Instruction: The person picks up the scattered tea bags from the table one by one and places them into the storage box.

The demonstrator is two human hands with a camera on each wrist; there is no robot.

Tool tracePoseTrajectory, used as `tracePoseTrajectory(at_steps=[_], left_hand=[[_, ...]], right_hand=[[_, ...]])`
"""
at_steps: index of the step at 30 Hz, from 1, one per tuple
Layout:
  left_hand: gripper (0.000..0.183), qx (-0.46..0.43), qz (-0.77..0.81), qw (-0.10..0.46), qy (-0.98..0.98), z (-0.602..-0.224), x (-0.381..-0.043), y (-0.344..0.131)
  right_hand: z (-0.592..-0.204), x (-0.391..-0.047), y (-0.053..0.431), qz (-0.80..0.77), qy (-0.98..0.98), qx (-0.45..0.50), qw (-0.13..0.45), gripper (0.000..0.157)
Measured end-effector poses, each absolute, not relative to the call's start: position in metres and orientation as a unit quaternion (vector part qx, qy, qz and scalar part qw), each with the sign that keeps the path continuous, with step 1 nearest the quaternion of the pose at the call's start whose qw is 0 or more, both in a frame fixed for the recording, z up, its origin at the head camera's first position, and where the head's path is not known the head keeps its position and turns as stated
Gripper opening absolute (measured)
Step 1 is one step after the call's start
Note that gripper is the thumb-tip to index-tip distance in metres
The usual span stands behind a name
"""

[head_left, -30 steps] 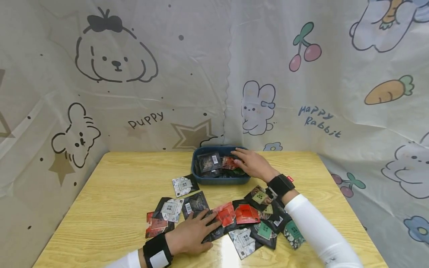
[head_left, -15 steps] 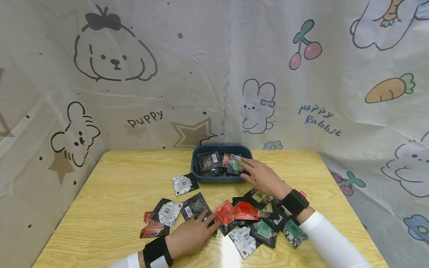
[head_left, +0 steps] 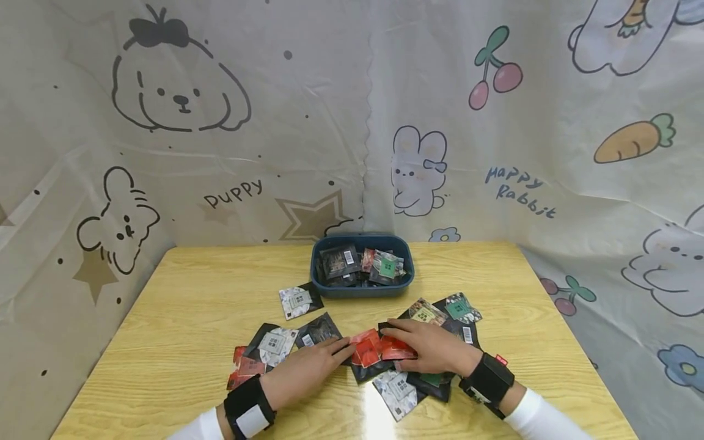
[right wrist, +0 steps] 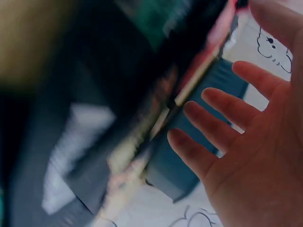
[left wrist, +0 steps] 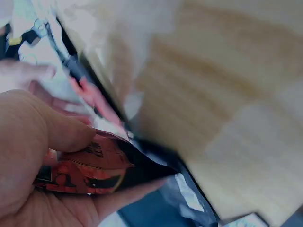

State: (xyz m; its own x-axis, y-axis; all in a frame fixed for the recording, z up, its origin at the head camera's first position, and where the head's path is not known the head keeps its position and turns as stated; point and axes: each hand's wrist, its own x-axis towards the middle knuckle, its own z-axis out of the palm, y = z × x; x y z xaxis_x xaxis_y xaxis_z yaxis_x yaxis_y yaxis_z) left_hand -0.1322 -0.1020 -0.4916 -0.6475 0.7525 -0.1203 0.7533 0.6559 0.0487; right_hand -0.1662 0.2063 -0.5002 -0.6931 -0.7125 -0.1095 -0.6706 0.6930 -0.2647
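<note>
In the left wrist view, a red-and-black sachet (left wrist: 94,165) lies between the thumb and fingers of my left hand (head_left: 302,373). From the head view that hand hides most of it. My right hand (head_left: 437,348) reaches over the right-hand pile, fingers overlapping a red sachet (head_left: 397,348). The right wrist view shows its fingers extended and apart from one another, beside blurred sachets. Between the hands lies another red-fronted sachet (head_left: 366,351). A green-labelled sachet (head_left: 387,267) rests on top of others in the dark blue container (head_left: 363,293) at the back.
A white-fronted sachet (head_left: 300,300) lies left of the container's front corner. Further left, a white-patterned sachet (head_left: 277,345) overlaps a red one (head_left: 250,366). Dark sachets and a green-labelled floral one (head_left: 461,308) spread beyond my right hand. A printed curtain (head_left: 308,122) backs the wooden table (head_left: 209,287).
My right hand let go of the green-labelled sachet in the container and came back to the right-hand pile. Sachets there have shifted, the floral one further back. My left hand moved little.
</note>
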Motion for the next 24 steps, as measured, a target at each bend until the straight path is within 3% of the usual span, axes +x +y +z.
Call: tracePoseTrajectory(at_steps=[11, 16, 24], left_hand=[[0.067, 0.411, 0.055, -0.092, 0.906, -0.437, -0.184, -0.102], [0.073, 0.395, 0.055, -0.12, 0.909, -0.42, -0.215, -0.097], [0.056, 0.388, 0.033, -0.129, 0.912, -0.417, -0.263, -0.085]], right_hand=[[-0.512, -0.169, 0.206, -0.092, 0.903, -0.417, 0.037, 0.043], [-0.514, -0.172, 0.203, -0.076, 0.909, -0.409, 0.013, 0.04], [-0.5, -0.166, 0.199, -0.11, 0.907, -0.406, 0.005, 0.04]])
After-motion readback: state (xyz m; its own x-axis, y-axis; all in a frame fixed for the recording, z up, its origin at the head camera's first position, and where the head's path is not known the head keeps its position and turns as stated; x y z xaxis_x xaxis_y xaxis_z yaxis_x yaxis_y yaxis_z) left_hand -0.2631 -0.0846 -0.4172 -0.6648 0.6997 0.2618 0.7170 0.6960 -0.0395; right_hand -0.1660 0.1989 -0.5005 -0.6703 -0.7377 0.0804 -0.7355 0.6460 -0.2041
